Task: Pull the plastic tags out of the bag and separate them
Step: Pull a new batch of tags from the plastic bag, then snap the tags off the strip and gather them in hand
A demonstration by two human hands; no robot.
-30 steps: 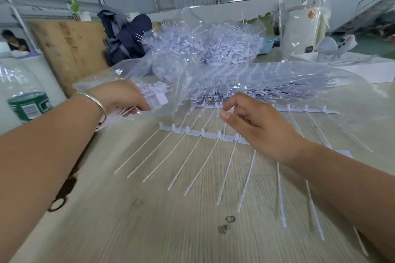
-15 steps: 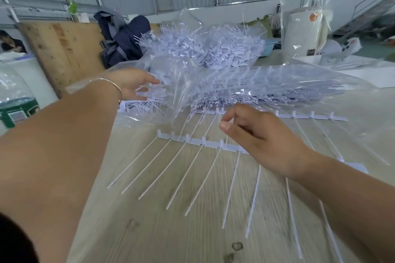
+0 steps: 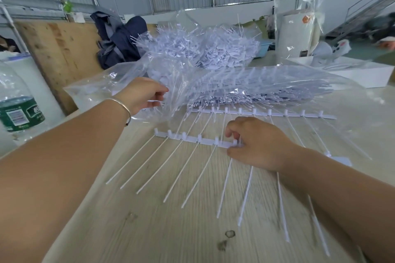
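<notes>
Our right hand [image 3: 256, 145] has its fingers [image 3: 232, 131] curled narrow, thumb and forefinger pinching the near white plastic strip of tags [image 3: 192, 139] at its right end, where it lies flat on the pale wood-grain bench [image 3: 149, 230]. The strip's thin white tails fan out toward us across the bench. Our left hand [image 3: 142, 95] — a thin metal bangle [image 3: 121, 105] on its wrist — reaches to the mouth of the clear plastic bag [image 3: 267, 85], its fingers bent and closed on the film with white tag ends at the fingertips; we cannot tell whether they grip tags as well. The bag lies across the bench beyond both hands, packed with white tags. A second white strip of tags [image 3: 277, 113] lies just beside its near edge. Behind stands a heap of loose white tags [image 3: 198, 49] — far left, a green-labelled clear water bottle [image 3: 17, 104].
</notes>
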